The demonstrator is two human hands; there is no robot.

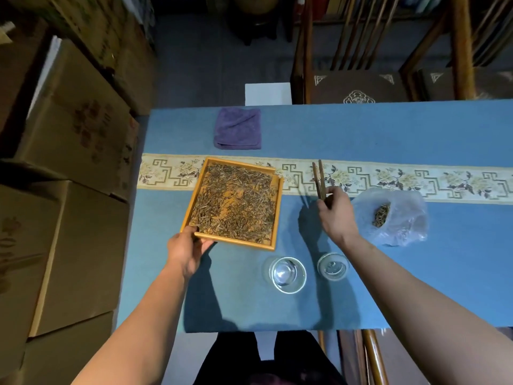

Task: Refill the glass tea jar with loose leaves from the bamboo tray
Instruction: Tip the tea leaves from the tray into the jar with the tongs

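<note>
A square bamboo tray (273, 215) covered with loose tea leaves (236, 202) lies on the blue table. My left hand (186, 251) grips its near left corner. To the tray's right, my right hand (337, 215) holds dark wooden tongs (319, 179), whose tips point away from me over the patterned runner. An open glass tea jar (287, 275) stands in front of the tray. Its glass lid (332, 266) rests just to the right, under my right forearm.
A clear plastic bag (399, 218) with some tea leaves lies right of my right hand. A folded purple cloth (237, 128) sits at the table's far side. Stacked cardboard boxes (69, 190) line the left. Wooden chairs (358, 79) stand beyond the table.
</note>
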